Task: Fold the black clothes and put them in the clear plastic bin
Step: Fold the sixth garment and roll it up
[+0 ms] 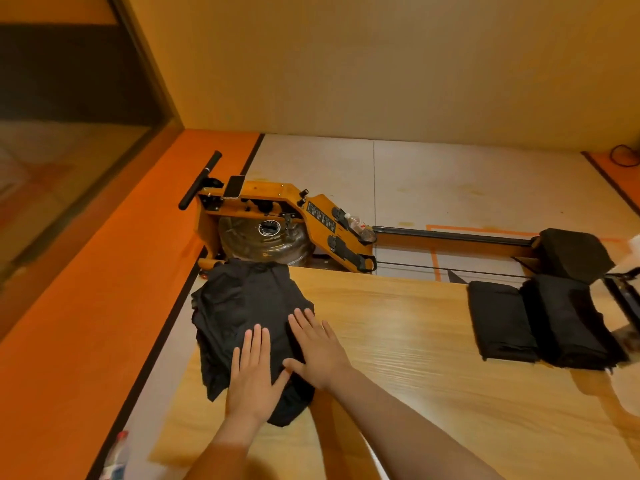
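Black and crumpled, an unfolded garment (pixel 242 306) lies at the left end of the wooden table (pixel 398 341) as I press my left hand (pixel 251 375) and right hand (pixel 318 355) flat on it, fingers straight and slightly spread, while folded black clothes (pixel 502 320) rest at the table's right end.

- The loose black clothes (pixel 242 306) in front of you are matt cloth, soft and creased, with no shine.
- The folded black clothes (pixel 502 320) to your right are the same matt cloth, lying smoother on top.
- Your table (pixel 415 358) is pale wood with a strong grain and a light sheen.
- The rowing machine frame (pixel 277 195) looks like glossy, orange-stained wood; its tank (pixel 263 240) is clear, shiny plastic; its rail (pixel 450 235) looks like dark metal.
- The orange floor (pixel 69 341) you see on the left is smooth, with a faint sheen.
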